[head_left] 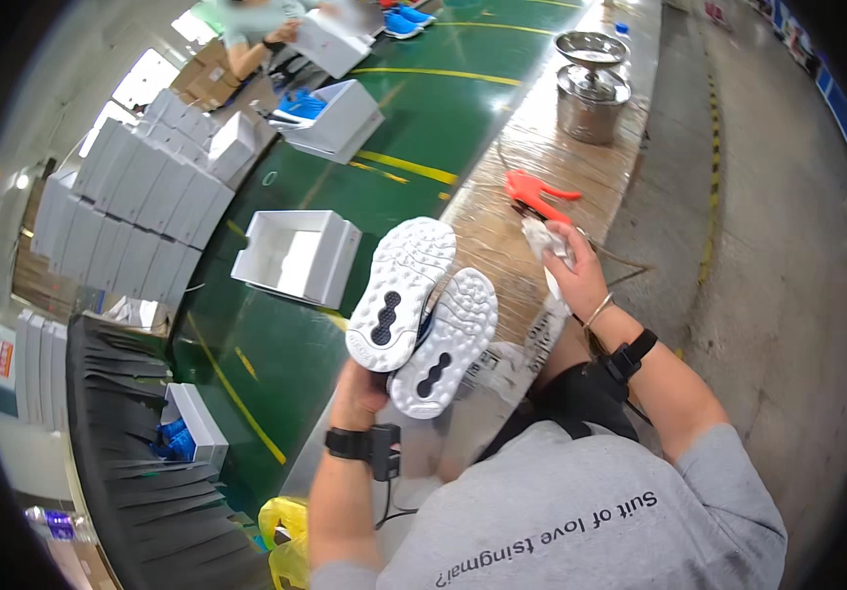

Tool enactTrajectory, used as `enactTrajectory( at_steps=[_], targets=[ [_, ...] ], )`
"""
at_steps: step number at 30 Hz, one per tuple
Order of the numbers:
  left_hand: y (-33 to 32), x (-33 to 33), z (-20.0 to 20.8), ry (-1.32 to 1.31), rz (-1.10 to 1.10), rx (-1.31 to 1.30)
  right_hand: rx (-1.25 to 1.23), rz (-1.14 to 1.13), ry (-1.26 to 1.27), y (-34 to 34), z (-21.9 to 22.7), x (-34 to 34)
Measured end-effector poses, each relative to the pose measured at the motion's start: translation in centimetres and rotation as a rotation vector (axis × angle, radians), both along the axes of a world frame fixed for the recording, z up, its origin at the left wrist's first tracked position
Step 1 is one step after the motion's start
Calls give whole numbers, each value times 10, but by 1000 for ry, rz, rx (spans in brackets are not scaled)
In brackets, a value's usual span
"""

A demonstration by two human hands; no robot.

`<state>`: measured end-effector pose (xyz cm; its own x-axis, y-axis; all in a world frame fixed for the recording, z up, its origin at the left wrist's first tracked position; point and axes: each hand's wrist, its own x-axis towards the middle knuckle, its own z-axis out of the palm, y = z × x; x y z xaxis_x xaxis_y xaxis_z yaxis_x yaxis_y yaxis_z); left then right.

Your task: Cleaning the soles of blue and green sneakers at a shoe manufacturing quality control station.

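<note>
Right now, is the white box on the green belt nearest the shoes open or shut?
Open: the white box has no lid on, and its bare inside shows.

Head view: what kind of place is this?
Probably a shoe factory packing line. The left hand holds a pair of white-soled sneakers over a green conveyor belt carrying open white cardboard shoeboxes, with more flat white boxes stacked alongside.
</note>
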<state>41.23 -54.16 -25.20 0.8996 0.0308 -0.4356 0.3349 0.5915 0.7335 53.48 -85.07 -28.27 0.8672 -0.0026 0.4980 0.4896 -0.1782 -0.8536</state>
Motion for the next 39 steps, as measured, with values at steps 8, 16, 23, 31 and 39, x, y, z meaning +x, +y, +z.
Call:
enactTrajectory(
  at_steps=[8, 16, 23, 31, 39],
  targets=[
    [-55, -24, -21, 13, -12, -87, -358, 526, -531, 57, 64, -83],
    [-47, -15, -33, 271, 34, -216, -485, 354, -53, 71, 1, 46],
    [-48, -32, -30, 103, 114, -74, -531, 851, -440, 115, 83, -41],
    [-66, -11, -11, 254, 84, 67, -792, 512, -38, 90, 7, 83],
    [-54, -21, -30, 148, 180, -17, -429, 941, -402, 108, 85, -44]
  ],
)
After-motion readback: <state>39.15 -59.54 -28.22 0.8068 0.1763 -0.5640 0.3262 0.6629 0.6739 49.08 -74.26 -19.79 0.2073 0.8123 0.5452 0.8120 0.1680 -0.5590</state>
